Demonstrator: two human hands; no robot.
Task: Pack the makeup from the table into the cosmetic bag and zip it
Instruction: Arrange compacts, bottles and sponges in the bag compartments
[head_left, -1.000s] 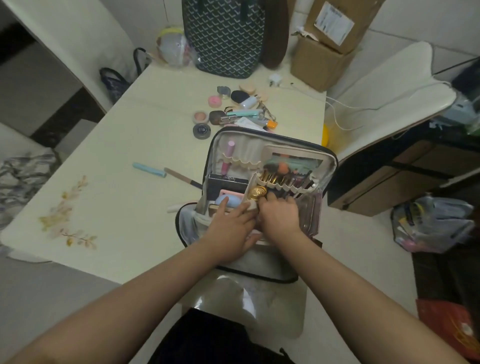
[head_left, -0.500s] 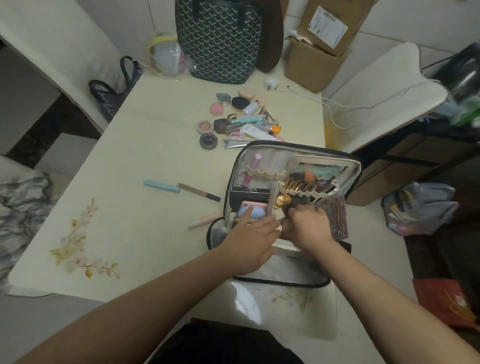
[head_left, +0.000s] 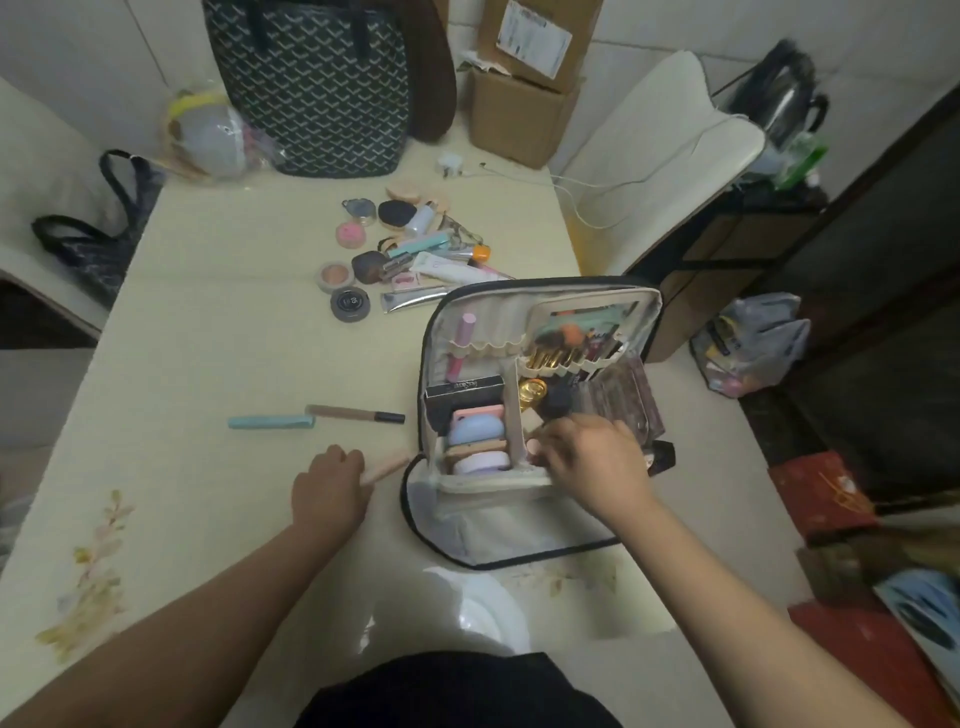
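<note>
We are gripping a peach tube (head_left: 387, 467) in our left hand (head_left: 327, 491) on the desk (head_left: 208, 322), just beside the open cosmetic bag (head_left: 519, 519); our right hand (head_left: 587, 462) is reaching inside, grip unclear.

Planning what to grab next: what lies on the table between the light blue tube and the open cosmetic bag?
In the head view, a brown pencil with a dark cap lies between the light blue tube and the cosmetic bag.
</note>
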